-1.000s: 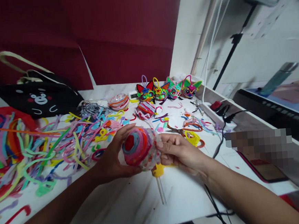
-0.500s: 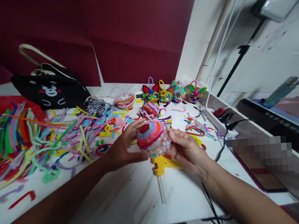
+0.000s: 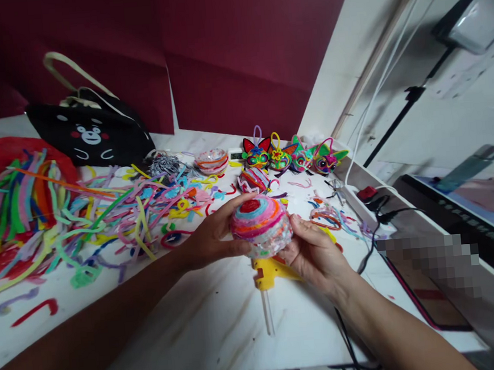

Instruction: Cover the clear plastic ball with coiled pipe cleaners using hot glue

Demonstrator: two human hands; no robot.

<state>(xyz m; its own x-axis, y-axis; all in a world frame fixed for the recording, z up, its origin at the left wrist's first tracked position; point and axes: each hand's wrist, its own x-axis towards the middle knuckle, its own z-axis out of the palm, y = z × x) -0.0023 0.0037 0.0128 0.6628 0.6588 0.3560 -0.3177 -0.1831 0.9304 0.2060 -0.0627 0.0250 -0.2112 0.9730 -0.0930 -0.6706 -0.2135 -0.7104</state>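
Between both hands, above the table, is a bowl (image 3: 262, 225) wound in rings of coloured pipe cleaner, its red-centred base turned up and its lower part clear and speckled. My left hand (image 3: 216, 230) grips its left side, thumb low and fingers behind. On the right rim, my right hand (image 3: 314, 251) pinches it between thumb and fingers. Below lies a yellow glue gun (image 3: 266, 273) with a clear glue stick (image 3: 268, 314) poking out of its back; the bowl and right hand hide part of it.
Loose pipe cleaners (image 3: 116, 212) cover the left side. Several cat-like ornaments (image 3: 279, 158) stand at the back, near another striped bowl (image 3: 211, 162) and a striped piece (image 3: 253, 180). A black bag (image 3: 93, 140) stands back left. On the right are a power strip (image 3: 370, 198), cables and a phone (image 3: 427, 296).
The bowl, held in both hands, has shifted slightly right in view and turned a little, showing more of its striped side. The camera view has moved slightly; both hands keep their hold.
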